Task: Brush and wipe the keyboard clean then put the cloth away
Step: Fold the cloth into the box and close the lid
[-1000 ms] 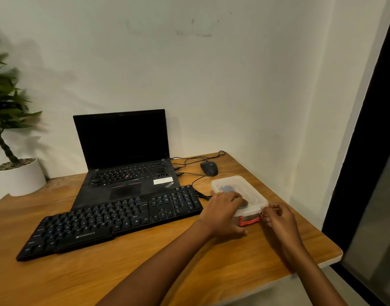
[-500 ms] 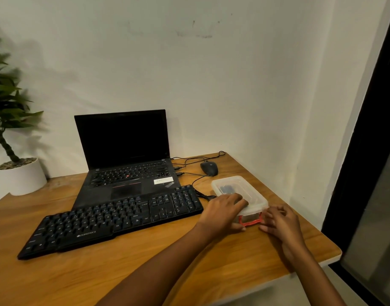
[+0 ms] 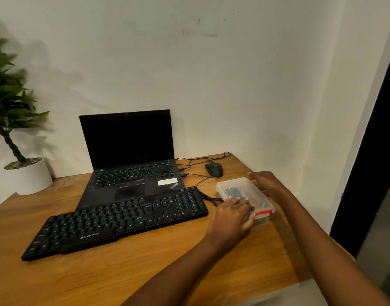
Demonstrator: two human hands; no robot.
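A black keyboard (image 3: 114,219) lies across the wooden desk (image 3: 145,270) in front of a laptop. To its right sits a clear plastic box (image 3: 244,193) with a lid and a red clasp (image 3: 263,213) on its near end; something dark shows through the lid. My left hand (image 3: 231,217) rests on the near left part of the lid, fingers flat. My right hand (image 3: 266,184) reaches along the box's far right side, fingers extended at its far corner. No brush or cloth is plainly visible.
An open black laptop (image 3: 132,160) stands behind the keyboard. A black mouse (image 3: 214,169) and its cables lie behind the box. A potted plant (image 3: 24,173) stands at the far left. The desk's right edge is close to the box.
My right hand has left the red clasp at the near end and moved to the box's far right corner. My left hand stays on the lid.
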